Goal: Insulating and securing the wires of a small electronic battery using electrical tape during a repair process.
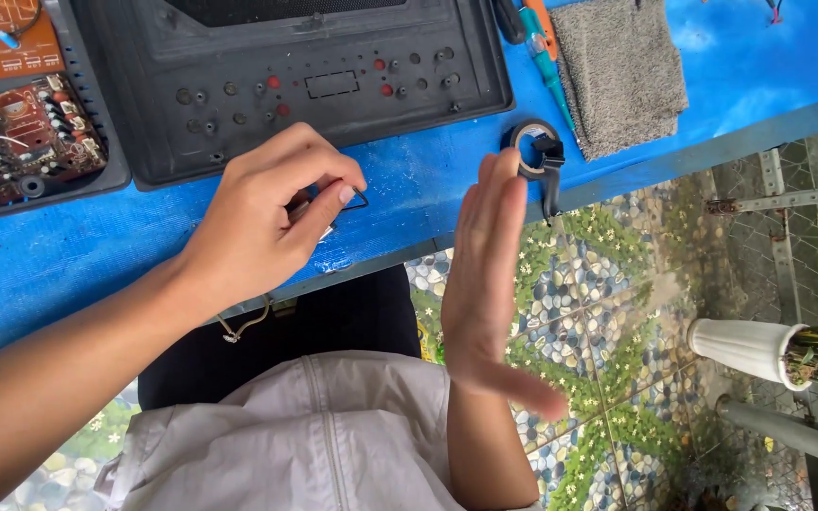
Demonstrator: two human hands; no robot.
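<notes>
My left hand (257, 222) rests on the blue table (59, 255) near its front edge, fingers pinched on a small metal wire clip (357, 201) that pokes out past my thumb. My right hand (487, 284) is held flat and open in the air just off the table's edge, palm facing left, holding nothing. Behind my left hand lies a black plastic casing panel (305, 85) with rows of small holes and red dots.
A brown circuit board (21, 123) sits in a dark tray at the far left. A roll of black tape (530, 147), screwdrivers (546, 57) and a grey cloth (617, 71) lie at the right. Below is pebble-patterned floor and a white pot (745, 345).
</notes>
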